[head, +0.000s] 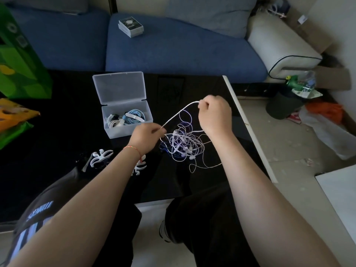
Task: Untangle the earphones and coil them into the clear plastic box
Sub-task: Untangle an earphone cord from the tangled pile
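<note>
L hand (146, 134) fingers pinch white cord (180, 112) low end | R hand (214, 114) fingers curled, pinching same cord up high, stretched between both | earphone tangle (183, 146) on black counter (57, 132) under hands | clear box (126, 120) open, left of tangle, coiled cables inside
</note>
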The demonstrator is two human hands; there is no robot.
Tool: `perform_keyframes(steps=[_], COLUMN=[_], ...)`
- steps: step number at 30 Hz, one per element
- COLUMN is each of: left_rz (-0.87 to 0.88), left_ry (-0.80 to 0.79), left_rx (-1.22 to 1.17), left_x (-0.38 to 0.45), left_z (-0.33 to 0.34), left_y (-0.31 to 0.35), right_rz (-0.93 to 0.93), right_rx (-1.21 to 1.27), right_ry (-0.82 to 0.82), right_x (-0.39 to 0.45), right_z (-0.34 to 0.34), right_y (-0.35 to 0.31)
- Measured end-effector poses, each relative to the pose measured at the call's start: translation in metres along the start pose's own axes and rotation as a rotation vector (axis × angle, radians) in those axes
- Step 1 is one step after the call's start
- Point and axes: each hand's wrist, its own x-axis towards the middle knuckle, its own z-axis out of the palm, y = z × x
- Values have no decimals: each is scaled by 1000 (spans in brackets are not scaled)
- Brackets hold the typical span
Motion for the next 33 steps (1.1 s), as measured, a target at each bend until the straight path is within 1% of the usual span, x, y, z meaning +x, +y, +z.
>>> perform_keyframes(steps=[2, 4, 6, 8, 9, 11, 12, 13, 15, 17, 19, 22, 23, 25, 27, 29, 31, 32, 33], left_rz=[77, 157, 216, 242, 241, 228, 224, 216, 232, 230, 219, 187, 159, 113, 71, 26, 20, 7, -22], left_ry=[68, 136, 171, 168, 169, 178, 175, 169, 164, 158, 133, 63, 38, 7, 2, 17, 53, 68, 79], left_rx=[-68, -104, -100, -68, -58, -48, -40, -30, -17, -12, 6, 89, 100, 97, 17, -107, -185, -244, -348], left_x=[-3, -6, -8, -8, -8, -9, -9, -9, -8, -7, -6, -3, -3, -2, -1, -1, 2, 2, 3], left_z=[-1, -2, 0, 1, 1, 0, -1, -1, 0, 1, 2, 7, 10, 15, 19, 17, 14, 12, 10], left_y=[11, 22, 27, 27, 27, 28, 28, 29, 29, 28, 25, 18, 15, 7, 4, 6, 6, 7, 10], right_rz=[-20, -52, -144, -287, -352, -452, -455, -422, -270, -146, -74, 1, 28, 130, 183, 163, 161, 168, 167], right_rx=[-118, -104, -49, -12, -10, -16, -17, -5, 17, -5, 0, 106, 181, 421, 694, 885, 921, 858, 746], right_ry=[-111, -171, -139, -73, -87, -227, -330, -434, -587, -657, -703, -755, -748, -661, -497, -364, -329, -322, -322], right_x=[-3, -5, -9, -13, -16, -18, -20, -21, -23, -19, -14, -9, -8, -6, -3, -3, -3, -3, -2], right_z=[2, 5, 8, 10, 11, 15, 17, 19, 17, 13, 8, -2, -6, -13, -19, -21, -18, -15, -12], right_y=[1, -5, -18, -30, -35, -40, -40, -38, -35, -31, -28, -25, -25, -28, -28, -24, -18, -14, -9])
